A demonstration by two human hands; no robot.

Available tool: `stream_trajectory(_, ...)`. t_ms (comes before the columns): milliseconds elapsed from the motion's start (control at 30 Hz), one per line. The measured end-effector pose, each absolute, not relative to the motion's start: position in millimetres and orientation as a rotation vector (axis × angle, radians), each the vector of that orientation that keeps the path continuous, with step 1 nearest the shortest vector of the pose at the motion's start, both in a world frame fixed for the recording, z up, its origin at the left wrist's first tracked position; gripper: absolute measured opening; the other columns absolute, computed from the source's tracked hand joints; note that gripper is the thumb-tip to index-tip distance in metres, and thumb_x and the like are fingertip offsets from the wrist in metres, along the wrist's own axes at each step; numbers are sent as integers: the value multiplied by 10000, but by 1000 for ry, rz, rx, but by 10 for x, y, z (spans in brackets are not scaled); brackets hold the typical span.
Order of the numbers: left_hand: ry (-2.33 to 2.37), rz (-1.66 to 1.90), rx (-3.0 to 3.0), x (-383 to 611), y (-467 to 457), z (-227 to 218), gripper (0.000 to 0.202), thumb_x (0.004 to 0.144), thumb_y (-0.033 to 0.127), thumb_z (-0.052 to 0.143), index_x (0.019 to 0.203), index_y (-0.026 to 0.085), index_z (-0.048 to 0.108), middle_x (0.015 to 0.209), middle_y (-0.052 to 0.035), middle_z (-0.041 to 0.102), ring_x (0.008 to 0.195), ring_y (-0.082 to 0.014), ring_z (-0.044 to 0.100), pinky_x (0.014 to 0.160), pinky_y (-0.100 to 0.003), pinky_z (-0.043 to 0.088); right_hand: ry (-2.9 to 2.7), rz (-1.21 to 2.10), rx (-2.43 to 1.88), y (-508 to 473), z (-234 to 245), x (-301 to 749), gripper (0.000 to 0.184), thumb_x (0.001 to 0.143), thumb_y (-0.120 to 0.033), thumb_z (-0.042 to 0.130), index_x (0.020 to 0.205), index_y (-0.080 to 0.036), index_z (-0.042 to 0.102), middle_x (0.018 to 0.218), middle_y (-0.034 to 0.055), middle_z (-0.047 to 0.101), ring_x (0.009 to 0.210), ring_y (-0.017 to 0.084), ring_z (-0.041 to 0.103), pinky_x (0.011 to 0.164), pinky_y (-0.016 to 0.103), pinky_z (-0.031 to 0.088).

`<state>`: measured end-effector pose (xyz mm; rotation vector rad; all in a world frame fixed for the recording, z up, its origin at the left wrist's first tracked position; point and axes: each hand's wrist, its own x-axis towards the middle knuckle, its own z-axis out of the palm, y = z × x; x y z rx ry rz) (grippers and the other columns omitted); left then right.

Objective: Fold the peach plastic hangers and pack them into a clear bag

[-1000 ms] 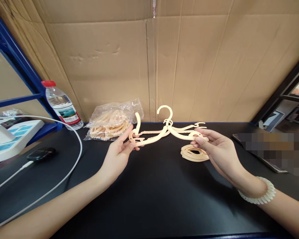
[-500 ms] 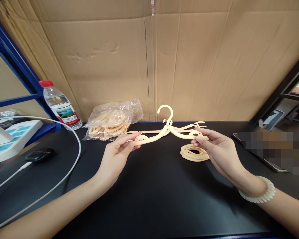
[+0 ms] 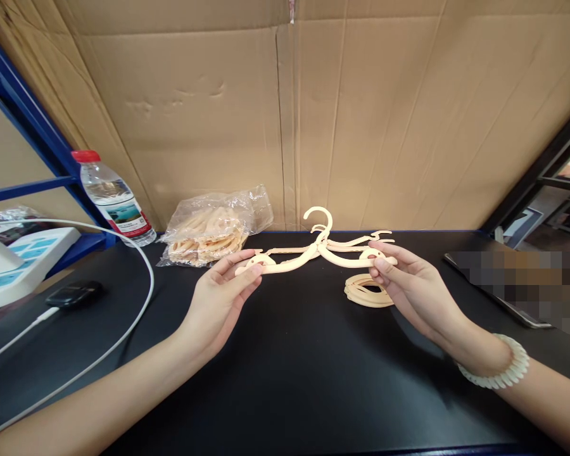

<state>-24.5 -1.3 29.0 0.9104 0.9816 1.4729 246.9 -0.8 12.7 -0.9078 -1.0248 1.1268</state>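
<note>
A cream plastic folding hanger (image 3: 308,253) is held level above the black table (image 3: 285,380), its hook pointing up at the middle. My left hand (image 3: 218,297) pinches the hanger's left arm tip between thumb and fingers. My right hand (image 3: 408,285) grips the right arm end, with a white coil band on that wrist. Under the right hand lies a small stack of folded cream hangers (image 3: 363,291) on the table.
A clear bag of more hangers (image 3: 213,228) lies at the back by the cardboard wall. A water bottle (image 3: 111,199), a white cable (image 3: 137,304), a small black device (image 3: 73,293) and a white box (image 3: 14,259) sit at left. A blurred flat object (image 3: 517,285) lies at right.
The hanger's left arm section, standing upright a second ago, has been swung down and out until it lies straight. My left hand moved slightly left with it. The right hand stayed put.
</note>
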Motion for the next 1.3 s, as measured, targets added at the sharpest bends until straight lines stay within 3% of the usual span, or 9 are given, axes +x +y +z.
stream_trajectory(233,962,1522,876,-233,0,320,146,676,172,811,751,167,685,855,10,669,863,-110,624,782,-196,535,-1022,1170,-869,13,177,2488,225,746,-373,748,929,-252,696,877,19,564,654,102,448,566,226,453)
stream_trajectory(500,900,1358,1051,-181,-59,254,210,740,235,778,935,206,706,892,-16,703,882,-152,665,770,-229,552,-1064,1328,-842,-55,148,2421,265,824,-408,678,995,-205,674,674,-30,420,562,82,359,481,206,354)
stream_trajectory(633,932,1273,1143,-123,-131,216,256,743,253,773,982,205,695,875,-41,711,859,-183,680,750,-265,563,-1146,1339,-918,-97,145,2388,312,854,-440,635,1041,-192,656,642,-34,441,516,75,342,435,209,283)
stream_trajectory(733,967,1237,1179,-92,-169,204,282,731,269,777,989,201,686,856,-47,713,820,-198,689,731,-287,566,-1260,1320,-992,-118,144,2366,347,847,-440,642,1085,-187,653,718,-7,515,528,72,372,440,211,320)
stream_trajectory(900,998,1215,1297,-70,-200,210,227,714,256,780,910,195,684,838,-49,710,834,-213,686,701,-286,576,-1515,1436,-939,-185,129,2282,348,801,-373,700,1107,-212,661,881,41,652,631,108,543,536,241,467)
stream_trajectory(1100,1013,1248,1452,-73,-196,200,289,743,222,755,1026,217,696,893,-38,716,855,-182,673,779,-261,558,-1584,1551,-965,-270,86,2143,275,815,-401,669,946,-158,674,677,0,600,538,92,532,457,212,463)
stream_trajectory(1300,969,1269,1418,-35,-204,197,271,765,211,735,1034,230,701,1025,-44,722,937,-198,679,863,-284,535,-1553,1539,-960,-316,73,2090,231,834,-390,654,885,-167,625,696,-7,597,519,75,527,447,194,466)
